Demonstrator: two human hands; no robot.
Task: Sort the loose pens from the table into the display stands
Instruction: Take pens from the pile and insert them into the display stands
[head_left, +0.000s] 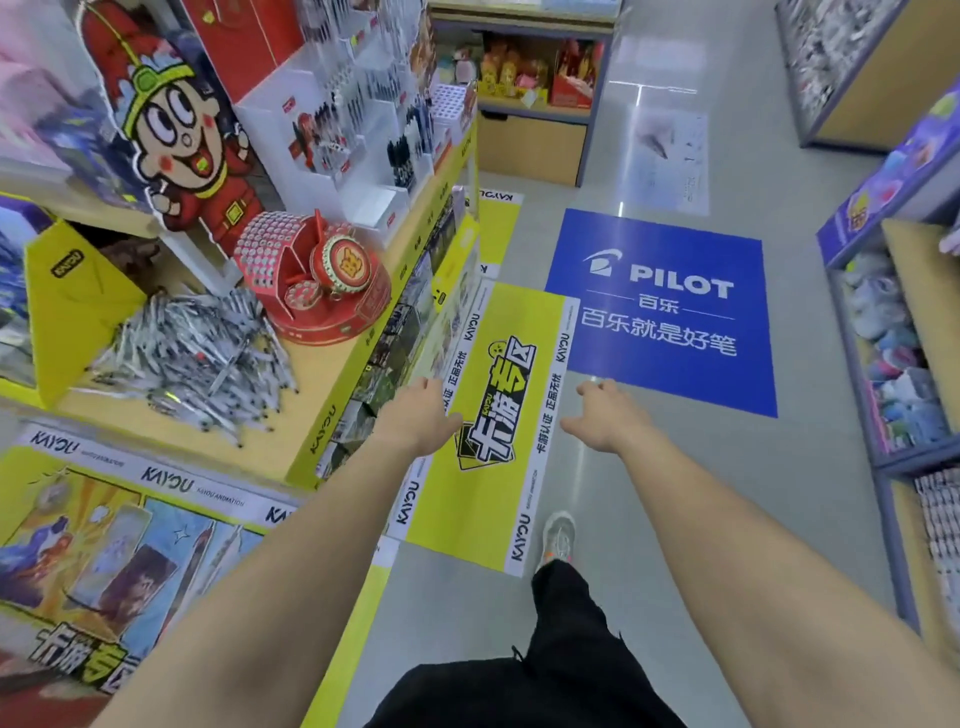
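Note:
A heap of loose silver-and-black pens (192, 358) lies on the yellow display table (317, 384) at the left. White tiered display stands (358, 135) with upright pens rise at the table's back. A round red stand (322, 275) sits just right of the heap. My left hand (415, 415) stretches forward over the aisle beside the table's right edge, fingers relaxed and holding nothing. My right hand (602, 415) reaches out over the floor further right, also holding nothing. Both hands are well clear of the pens.
A red cartoon cut-out figure (182, 135) stands behind the heap. The aisle floor carries a yellow sticker (498, 415) and a blue PILOT sticker (660, 306). Shelves (893, 332) of small goods line the right side. My leg and shoe (558, 540) are below.

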